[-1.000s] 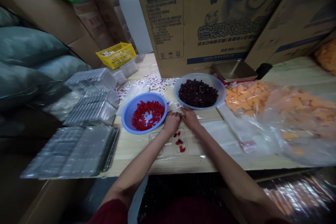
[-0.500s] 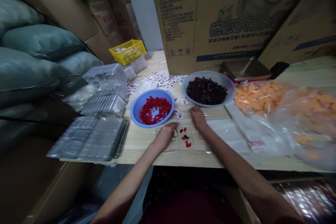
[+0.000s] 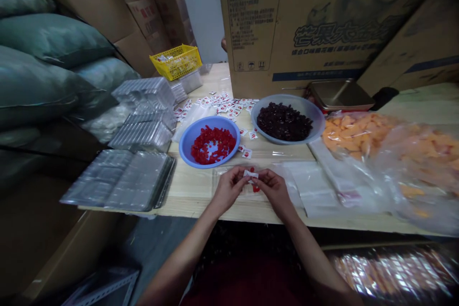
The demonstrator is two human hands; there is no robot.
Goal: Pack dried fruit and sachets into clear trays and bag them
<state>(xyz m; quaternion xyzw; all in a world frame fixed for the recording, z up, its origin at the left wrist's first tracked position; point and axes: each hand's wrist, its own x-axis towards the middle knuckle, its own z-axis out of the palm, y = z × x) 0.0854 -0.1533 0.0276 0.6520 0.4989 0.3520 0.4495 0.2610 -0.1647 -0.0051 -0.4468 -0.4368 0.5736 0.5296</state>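
We have one small, flat white sachet (image 3: 251, 174) pinched in both left hand (image 3: 229, 188) and right hand (image 3: 274, 190), above our clear plastic tray (image 3: 247, 191), near the round blue plastic bowl (image 3: 184, 147).

Single head-worn view, facing forward and down across near table (image 3: 190, 189) to large carton (image 3: 304, 16); lower left dim, hard to read.

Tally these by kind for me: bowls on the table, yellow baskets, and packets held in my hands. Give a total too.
Bowls: 2 (blue bowl, paler bowl)
Yellow baskets: 1 (yellow basket)
Held packets: 1 (white packet, between left hand and right hand)
Total: 4
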